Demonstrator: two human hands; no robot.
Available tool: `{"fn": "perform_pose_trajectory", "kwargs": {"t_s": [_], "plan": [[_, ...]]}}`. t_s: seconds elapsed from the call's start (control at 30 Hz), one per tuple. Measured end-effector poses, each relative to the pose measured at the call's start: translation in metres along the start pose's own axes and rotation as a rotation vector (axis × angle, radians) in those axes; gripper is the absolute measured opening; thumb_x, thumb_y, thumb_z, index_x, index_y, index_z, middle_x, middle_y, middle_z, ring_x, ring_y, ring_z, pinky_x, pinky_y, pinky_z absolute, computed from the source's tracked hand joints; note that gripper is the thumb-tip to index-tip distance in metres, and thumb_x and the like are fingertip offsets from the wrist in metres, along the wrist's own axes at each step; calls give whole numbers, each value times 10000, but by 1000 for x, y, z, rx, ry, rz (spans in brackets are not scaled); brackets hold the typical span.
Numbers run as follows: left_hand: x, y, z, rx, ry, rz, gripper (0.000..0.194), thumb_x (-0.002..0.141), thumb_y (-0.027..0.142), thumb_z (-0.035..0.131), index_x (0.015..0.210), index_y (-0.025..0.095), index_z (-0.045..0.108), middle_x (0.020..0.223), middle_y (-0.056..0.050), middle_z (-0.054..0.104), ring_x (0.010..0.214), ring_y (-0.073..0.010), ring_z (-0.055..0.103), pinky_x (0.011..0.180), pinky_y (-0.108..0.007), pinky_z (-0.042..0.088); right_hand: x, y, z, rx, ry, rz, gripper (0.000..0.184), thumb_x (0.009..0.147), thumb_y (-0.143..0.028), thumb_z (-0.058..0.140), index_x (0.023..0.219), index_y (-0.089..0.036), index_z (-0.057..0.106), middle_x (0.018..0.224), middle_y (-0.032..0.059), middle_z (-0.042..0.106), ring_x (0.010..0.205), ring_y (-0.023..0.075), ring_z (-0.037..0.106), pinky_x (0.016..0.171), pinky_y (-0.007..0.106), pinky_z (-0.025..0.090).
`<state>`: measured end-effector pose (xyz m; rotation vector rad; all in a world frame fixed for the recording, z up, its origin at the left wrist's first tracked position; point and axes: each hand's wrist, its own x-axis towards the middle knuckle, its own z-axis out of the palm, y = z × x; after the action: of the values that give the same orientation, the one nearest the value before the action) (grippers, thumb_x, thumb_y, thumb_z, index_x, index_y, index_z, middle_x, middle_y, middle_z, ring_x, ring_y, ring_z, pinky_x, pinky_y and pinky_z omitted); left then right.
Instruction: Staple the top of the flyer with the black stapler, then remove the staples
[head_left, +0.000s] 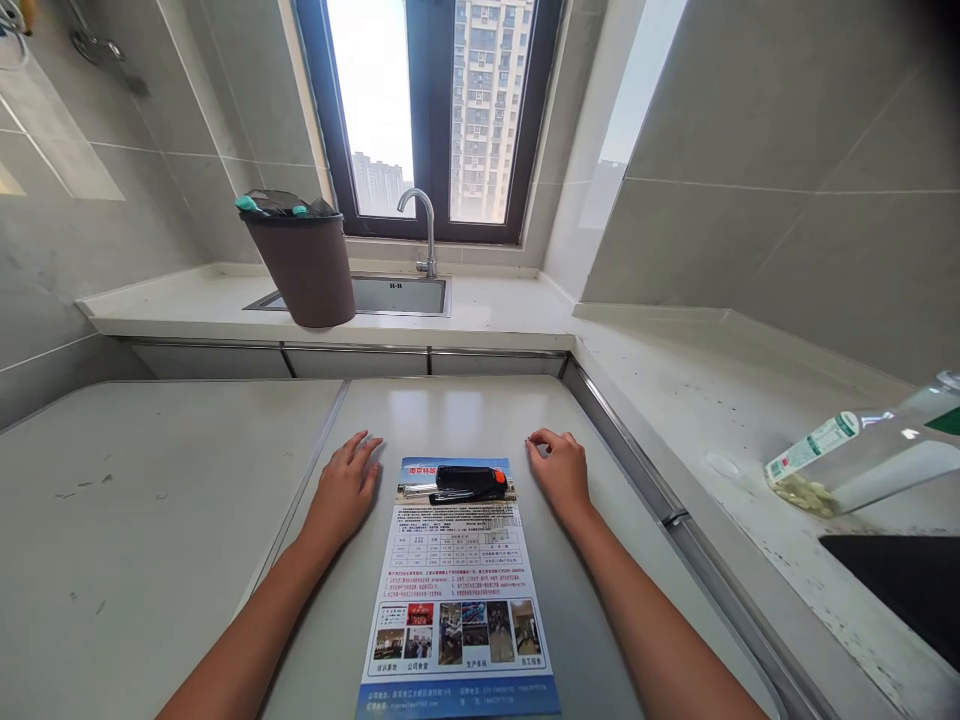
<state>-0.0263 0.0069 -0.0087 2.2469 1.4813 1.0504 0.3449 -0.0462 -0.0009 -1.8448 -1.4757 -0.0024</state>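
Stapler (471, 480) on flyer (454, 585), flyer on tabletop (435, 412), sink (405, 296) behind, bottle (874, 450) right

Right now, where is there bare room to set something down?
The broadest is the tabletop left of the left hand, showing only small marks. A narrower strip lies between the leaflet and the right hand. It is crowded on the leaflet's top, under the stapler, and by the sink, where the bin stands.

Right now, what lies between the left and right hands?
In the head view, a printed sheet lies between the left hand and right hand, with a black stapler near its far end.
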Motion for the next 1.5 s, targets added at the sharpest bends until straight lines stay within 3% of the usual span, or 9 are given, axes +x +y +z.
{"fn": "perform_pose_trajectory", "kwargs": {"t_s": [0.17, 0.33, 0.43, 0.63, 0.8, 1.03, 1.23, 1.4, 1.5], "plan": [[-3, -8, 12, 43, -100, -17, 395, 936, 289, 524, 1295, 228, 677, 1488, -143, 559, 1420, -389, 422, 1196, -571, 217, -1, 3, 9, -70, -50, -50, 164, 910, -263, 581, 855, -257, 736, 908, 56, 766, 923, 278, 597, 804, 399, 410], [0, -2, 3, 22, -96, 27, 359, 899, 165, 465, 1114, 240, 743, 1207, -122, 690, 1138, -324, 615, 1016, -451, 458, 0, 8, 14, -108, -59, -75, 172, 914, -231, 576, 847, -233, 735, 995, 80, 751, 969, 283, 584, 764, 388, 415], [0, 3, 0, 29, -106, 53, 328, 896, 149, 454, 1013, 243, 745, 1039, -103, 691, 1019, -307, 628, 919, -429, 495, 0, 8, 16, -112, -70, -72, 185, 920, -213, 565, 948, -225, 747, 1077, 92, 733, 1015, 293, 582, 777, 404, 429], [-1, 1, 5, 47, -59, 85, 328, 898, 139, 460, 1084, 215, 719, 1242, -131, 640, 1093, -316, 605, 971, -461, 479, 0, 2, 16, -46, 8, -108, 266, 896, -186, 564, 1099, -201, 734, 1102, 110, 681, 1049, 290, 568, 855, 422, 467], [-2, -3, 8, 108, -105, 100, 335, 927, 132, 439, 1146, 207, 681, 1154, -108, 692, 1047, -308, 585, 929, -466, 500, -2, -9, 14, 82, 45, -190, 239, 910, -175, 534, 1042, -197, 731, 1035, 96, 659, 1013, 269, 568, 895, 417, 483], [-2, -5, 10, 112, -51, 121, 281, 954, 179, 471, 1095, 209, 712, 1008, -102, 663, 976, -287, 615, 867, -426, 532, -6, -21, 15, 212, 0, -295, 208, 927, -151, 542, 994, -225, 725, 962, 66, 649, 966, 252, 573, 906, 417, 492], [-3, 20, 1, -138, -43, 58, 250, 997, 310, 514, 1096, 233, 730, 1100, -82, 665, 967, -228, 656, 863, -363, 542, -9, -31, 9, 313, -31, -333, 144, 955, -203, 580, 974, -240, 718, 945, 58, 653, 945, 251, 575, 867, 420, 494], [-7, 44, 0, -426, -115, 74, 177, 957, 356, 610, 1008, 235, 730, 1084, -58, 715, 1039, -226, 672, 919, -351, 557, -18, -46, 3, 437, -238, -523, 161, 987, -278, 603, 1111, -255, 704, 1032, 59, 671, 969, 234, 580, 905, 423, 493], [-9, 50, 1, -477, -158, 58, 158, 928, 346, 655, 1005, 236, 739, 1059, -44, 739, 992, -214, 699, 905, -344, 575, -21, -49, 4, 457, -311, -564, 196, 985, -299, 619, 1161, -262, 696, 1061, 68, 673, 979, 238, 578, 880, 419, 506]]}}
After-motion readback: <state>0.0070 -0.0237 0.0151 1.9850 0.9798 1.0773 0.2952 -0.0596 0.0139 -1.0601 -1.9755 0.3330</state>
